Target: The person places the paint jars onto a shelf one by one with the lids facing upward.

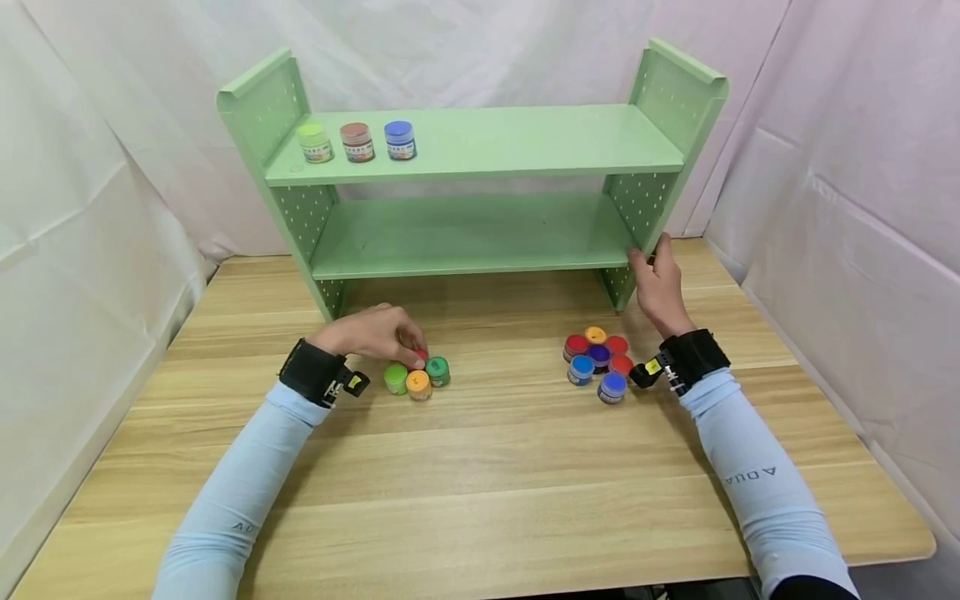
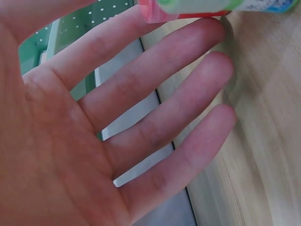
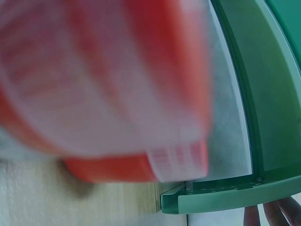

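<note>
My left hand (image 1: 381, 332) is over the left group of small paint jars, pinching a red paint jar (image 1: 419, 358) between thumb and index finger. Its other fingers extend loosely in the left wrist view. Around the red jar stand a light green jar (image 1: 396, 379), an orange jar (image 1: 418, 385) and a dark green jar (image 1: 438, 372). My right hand (image 1: 662, 287) grips the lower right side panel of the green two-tier shelf (image 1: 480, 233). In the right wrist view, fingertips (image 3: 275, 214) show beyond the panel's edge, while a blurred red jar hides much else.
On the upper tier stand a lime jar (image 1: 315, 143), a brown jar (image 1: 357, 142) and a blue jar (image 1: 400, 141). Several more jars, including a purple one (image 1: 598, 356), cluster by my right wrist on the wooden table (image 1: 480, 483). White curtains surround the table.
</note>
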`<state>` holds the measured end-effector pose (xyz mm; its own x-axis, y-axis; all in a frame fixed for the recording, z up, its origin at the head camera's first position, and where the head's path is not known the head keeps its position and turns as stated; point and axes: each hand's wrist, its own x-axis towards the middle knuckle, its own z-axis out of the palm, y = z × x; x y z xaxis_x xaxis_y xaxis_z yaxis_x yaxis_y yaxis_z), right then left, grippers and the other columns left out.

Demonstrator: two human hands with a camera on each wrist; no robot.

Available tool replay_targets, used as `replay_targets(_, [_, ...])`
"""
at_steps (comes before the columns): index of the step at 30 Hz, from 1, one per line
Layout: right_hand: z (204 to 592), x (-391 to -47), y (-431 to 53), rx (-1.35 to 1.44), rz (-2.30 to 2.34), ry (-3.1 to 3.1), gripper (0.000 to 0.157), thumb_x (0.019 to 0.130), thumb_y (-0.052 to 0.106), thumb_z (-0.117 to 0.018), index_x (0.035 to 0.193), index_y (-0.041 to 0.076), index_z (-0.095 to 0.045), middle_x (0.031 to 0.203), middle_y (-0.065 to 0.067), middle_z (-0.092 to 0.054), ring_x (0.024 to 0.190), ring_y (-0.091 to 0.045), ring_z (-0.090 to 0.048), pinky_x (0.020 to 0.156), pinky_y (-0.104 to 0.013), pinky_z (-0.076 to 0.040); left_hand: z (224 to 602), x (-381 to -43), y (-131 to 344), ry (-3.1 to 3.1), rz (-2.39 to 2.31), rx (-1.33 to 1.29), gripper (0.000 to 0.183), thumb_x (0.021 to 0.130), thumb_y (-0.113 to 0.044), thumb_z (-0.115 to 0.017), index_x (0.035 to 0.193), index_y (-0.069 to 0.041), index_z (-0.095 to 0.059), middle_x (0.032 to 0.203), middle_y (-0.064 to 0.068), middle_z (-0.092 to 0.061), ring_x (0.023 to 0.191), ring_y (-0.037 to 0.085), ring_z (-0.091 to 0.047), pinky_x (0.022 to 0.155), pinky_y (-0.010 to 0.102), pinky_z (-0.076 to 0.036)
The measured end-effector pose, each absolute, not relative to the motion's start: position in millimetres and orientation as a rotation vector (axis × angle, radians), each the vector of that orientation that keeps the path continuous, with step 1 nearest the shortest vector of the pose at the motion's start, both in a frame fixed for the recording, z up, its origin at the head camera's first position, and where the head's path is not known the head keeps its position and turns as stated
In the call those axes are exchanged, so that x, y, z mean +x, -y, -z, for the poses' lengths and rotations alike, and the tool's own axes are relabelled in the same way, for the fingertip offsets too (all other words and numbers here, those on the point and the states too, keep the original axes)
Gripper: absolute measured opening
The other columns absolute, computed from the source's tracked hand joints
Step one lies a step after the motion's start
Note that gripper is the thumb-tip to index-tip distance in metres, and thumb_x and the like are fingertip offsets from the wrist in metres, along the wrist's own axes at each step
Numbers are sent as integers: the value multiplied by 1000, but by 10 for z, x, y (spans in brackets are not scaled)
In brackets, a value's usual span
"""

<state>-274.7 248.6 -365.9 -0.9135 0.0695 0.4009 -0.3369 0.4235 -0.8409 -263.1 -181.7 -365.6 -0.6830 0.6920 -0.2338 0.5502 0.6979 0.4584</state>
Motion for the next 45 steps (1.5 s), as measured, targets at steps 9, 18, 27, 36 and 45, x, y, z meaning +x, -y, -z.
replay_targets(9, [3713, -2822, -2551, 234, -1503, 2309, 51, 103, 25, -37, 148, 7, -22, 139, -21, -39, 114, -25, -43, 93, -47, -39, 3631, -2634, 1809, -2541, -499, 958, 15, 82, -38, -71, 93, -27, -72, 83, -15, -66, 79, 7, -61, 72, 31, -46])
replay_targets(18, [3870, -2944, -2622, 233, -1490, 2298, 52, 103, 31, -39, 148, 11, -23, 139, -17, -40, 113, -23, -44, 91, -45, -40, 3668, -2663, 1813, -2632, -539, 923, 16, 86, -36, -68, 94, -22, -72, 79, -10, -68, 74, 10, -61, 68, 32, -46])
replay_targets(27, [3683, -2743, -2516, 249, -1525, 2305, 50, 102, 20, -37, 148, 8, -22, 141, -24, -35, 116, -27, -41, 95, -49, -37, 3725, -2742, 1846, -2791, -526, 949, 19, 86, -36, -67, 99, -22, -71, 86, -12, -66, 74, 8, -60, 65, 30, -46])
replay_targets(36, [3646, -2740, -2480, 239, -1521, 2297, 51, 103, 22, -38, 147, 4, -22, 140, -23, -37, 115, -26, -42, 94, -51, -36, 3799, -2807, 1888, -2828, -570, 909, 40, 89, -27, -63, 124, -8, -60, 94, -2, -67, 74, 13, -58, 65, 31, -45])
replay_targets(45, [3630, -2749, -2463, 233, -1513, 2302, 51, 103, 22, -38, 147, 2, -21, 140, -23, -38, 115, -26, -43, 93, -49, -38, 3847, -2819, 1894, -2865, -549, 843, 42, 85, -41, -67, 119, -16, -62, 94, -7, -66, 73, 14, -56, 63, 32, -44])
